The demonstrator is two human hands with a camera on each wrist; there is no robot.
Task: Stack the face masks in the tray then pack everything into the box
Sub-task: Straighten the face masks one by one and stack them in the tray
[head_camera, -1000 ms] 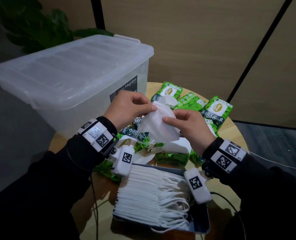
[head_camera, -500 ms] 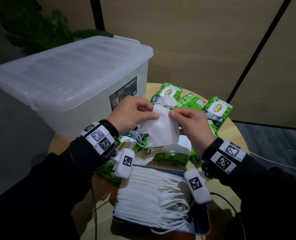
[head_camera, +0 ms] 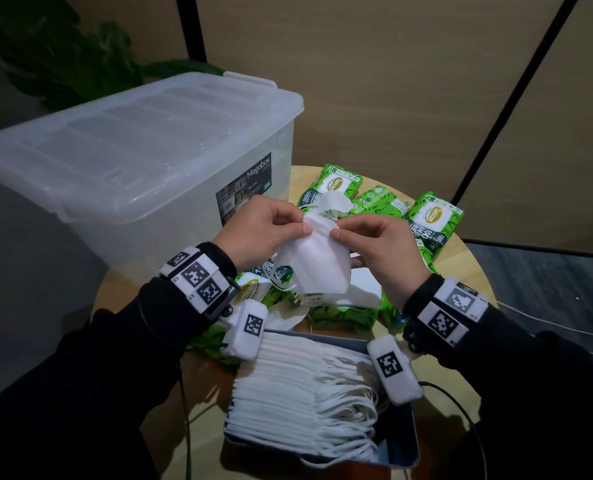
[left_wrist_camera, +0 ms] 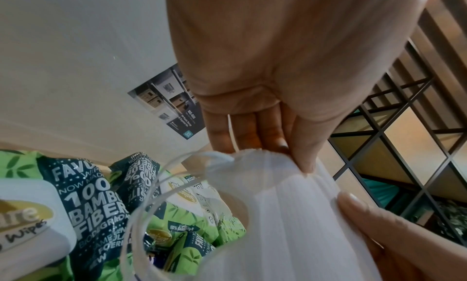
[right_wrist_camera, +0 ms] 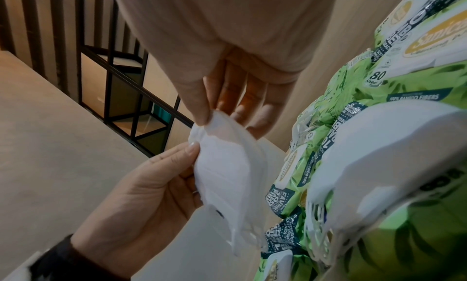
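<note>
The left hand (head_camera: 260,233) and the right hand (head_camera: 381,247) hold one white folded fabric face mask (head_camera: 317,268) in the air above the green plastic wipe packs (head_camera: 433,220) on the round wooden worktop (head_camera: 468,271). Each hand pinches the mask's upper edge between thumb and fingertips, the left at the upper left corner, the right just beside it; the remaining fingers of both hands lie relaxed behind the fabric. The mask hangs below the pinch points with its long axis roughly upright and tilted toward the near right, and its thin elastic ear loops (left_wrist_camera: 156,187) dangle free underneath. The grey rectangular metal tray (head_camera: 406,441) lies directly near of the hands, below both wrists, and already carries a row of white masks (head_camera: 288,393) with their loops trailing to the right. Judged from this layout, the mask must travel down and toward the near side to join that row, and both hands stand about equally close to it. The fabric is soft, pleated and limp; the loops could snag on the packs. The translucent plastic box with closed lid (head_camera: 142,161) stands at the far left.
</note>
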